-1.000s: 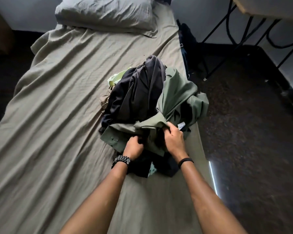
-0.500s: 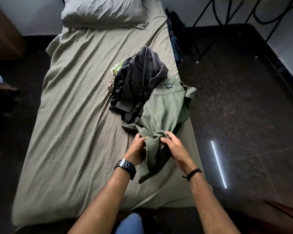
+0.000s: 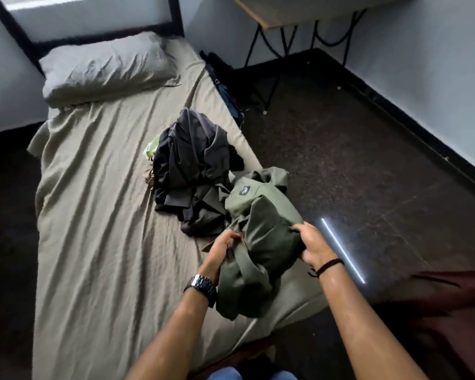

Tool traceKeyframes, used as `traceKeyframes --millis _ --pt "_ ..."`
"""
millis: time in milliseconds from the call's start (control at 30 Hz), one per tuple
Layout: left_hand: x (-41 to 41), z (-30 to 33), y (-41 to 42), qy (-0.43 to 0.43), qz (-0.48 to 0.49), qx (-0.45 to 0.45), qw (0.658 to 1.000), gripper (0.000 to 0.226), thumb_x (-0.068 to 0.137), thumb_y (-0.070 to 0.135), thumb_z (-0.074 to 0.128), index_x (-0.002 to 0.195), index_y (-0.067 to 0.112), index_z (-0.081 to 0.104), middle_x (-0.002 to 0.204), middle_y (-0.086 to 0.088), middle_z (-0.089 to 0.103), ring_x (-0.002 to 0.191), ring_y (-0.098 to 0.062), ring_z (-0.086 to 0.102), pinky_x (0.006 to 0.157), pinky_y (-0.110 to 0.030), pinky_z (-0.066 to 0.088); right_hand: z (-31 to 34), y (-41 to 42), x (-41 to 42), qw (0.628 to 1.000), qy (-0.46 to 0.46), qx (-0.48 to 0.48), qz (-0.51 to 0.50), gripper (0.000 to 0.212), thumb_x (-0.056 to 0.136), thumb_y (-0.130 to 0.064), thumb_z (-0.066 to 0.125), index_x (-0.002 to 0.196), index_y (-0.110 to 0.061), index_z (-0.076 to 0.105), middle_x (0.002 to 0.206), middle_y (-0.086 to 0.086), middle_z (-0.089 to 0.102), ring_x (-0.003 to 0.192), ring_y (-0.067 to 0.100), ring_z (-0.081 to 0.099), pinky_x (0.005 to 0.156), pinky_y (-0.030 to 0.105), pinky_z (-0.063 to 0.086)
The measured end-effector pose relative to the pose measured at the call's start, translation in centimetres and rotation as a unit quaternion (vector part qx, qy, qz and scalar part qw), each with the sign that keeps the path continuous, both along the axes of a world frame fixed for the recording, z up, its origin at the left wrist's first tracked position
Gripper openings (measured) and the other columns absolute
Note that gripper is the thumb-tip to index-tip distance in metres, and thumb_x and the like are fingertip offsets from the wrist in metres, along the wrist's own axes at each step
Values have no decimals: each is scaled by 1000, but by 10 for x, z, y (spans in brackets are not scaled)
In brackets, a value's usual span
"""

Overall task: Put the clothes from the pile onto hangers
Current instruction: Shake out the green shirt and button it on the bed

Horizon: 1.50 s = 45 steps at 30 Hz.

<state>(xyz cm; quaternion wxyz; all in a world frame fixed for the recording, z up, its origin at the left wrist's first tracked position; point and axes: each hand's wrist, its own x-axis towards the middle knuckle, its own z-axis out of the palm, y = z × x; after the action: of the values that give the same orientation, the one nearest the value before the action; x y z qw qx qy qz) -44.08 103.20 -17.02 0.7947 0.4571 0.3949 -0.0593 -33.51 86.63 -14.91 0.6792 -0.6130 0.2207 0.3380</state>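
1. An olive shirt (image 3: pixel 261 229) is gripped by both hands at the bed's (image 3: pixel 99 215) near right corner.
2. The left hand (image 3: pixel 222 249) is curled into its left edge; the right hand (image 3: pixel 311 246) is clamped on the right side.
3. The shirt's long axis runs away from the hands, label end farthest.
4. The dark pile (image 3: pixel 192 171) lies just beyond, nearer the left hand.
5. No hanger is visible.

A single wide-angle head camera looks forward and steeply down from above the foot of the bed (image 3: pixel 99 215), facing its length toward the pillow (image 3: pixel 104 68). Both forearms enter from the bottom edge, close to the lens; the dark floor (image 3: pixel 354 160) fills the right side.
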Motion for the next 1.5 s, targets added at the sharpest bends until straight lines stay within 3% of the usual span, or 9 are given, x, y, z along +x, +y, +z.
traceKeyframes --millis 133,267,433,533,800,933,1067,1233,1500 --pt "-9 -20 23 110 -96 -18 989 26 77 32 65 87 8 65 79 -12 70 67 -21 65 69 -30 50 19 -4 -25 998 -48 15 -34 30 91 5 35 91 -7 62 90 15 67 80 24 63 70 33 50" --pt "2 -30 35 173 -206 310 912 64 83 32 66 134 3 40 132 -21 44 120 -38 49 96 -39 43 26 -8 -56 997 -66 -12 -49 35 89 3 37 61 -14 49 57 1 56 62 15 51 61 28 40" --pt "15 -18 13 74 -192 5 979 20 95 36 51 97 17 55 85 -7 57 67 -18 55 49 -24 48 -4 -29 -90 994 -32 -87 -65 29 83 -3 51 58 -18 52 65 4 54 73 19 51 72 31 40" --pt "7 -42 -11 26 -250 51 967 15 95 8 53 110 12 52 97 -8 63 78 -14 58 58 -20 55 -22 -35 -109 994 -24 -109 0 35 86 -3 56 56 -19 60 67 1 62 74 16 57 75 29 42" --pt "-24 -102 -11 108 -632 388 662 34 94 4 39 120 -5 60 125 -21 60 113 -35 59 83 -33 49 -91 -54 -137 966 -23 -224 124 17 88 -4 56 97 6 66 100 25 69 81 24 62 73 31 46" --pt "13 -152 3 120 -470 421 766 29 92 12 48 111 -5 62 116 -21 64 108 -34 60 87 -35 47 -114 -44 -134 946 -112 -274 131 18 90 3 52 96 -1 69 76 7 61 75 18 52 55 12 35" --pt "59 -190 0 78 -300 351 884 52 91 25 60 132 0 42 134 -18 51 124 -32 49 99 -33 39 -156 -30 -113 911 -245 -316 97 22 84 5 57 99 -6 69 95 8 57 92 21 54 76 15 34" --pt "96 -251 -1 -15 -316 314 895 43 76 22 74 112 7 55 116 -17 65 108 -30 61 96 -44 48 -199 7 -74 819 -407 -378 143 33 83 0 58 112 -13 67 118 7 56 116 22 52 104 25 35" --pt "74 -252 8 -260 -280 225 896 60 71 0 58 129 10 44 114 -6 62 104 -17 61 90 -31 51 -233 56 -32 760 -478 -402 180 66 91 5 37 147 -31 34 124 3 48 112 22 53 98 32 42"
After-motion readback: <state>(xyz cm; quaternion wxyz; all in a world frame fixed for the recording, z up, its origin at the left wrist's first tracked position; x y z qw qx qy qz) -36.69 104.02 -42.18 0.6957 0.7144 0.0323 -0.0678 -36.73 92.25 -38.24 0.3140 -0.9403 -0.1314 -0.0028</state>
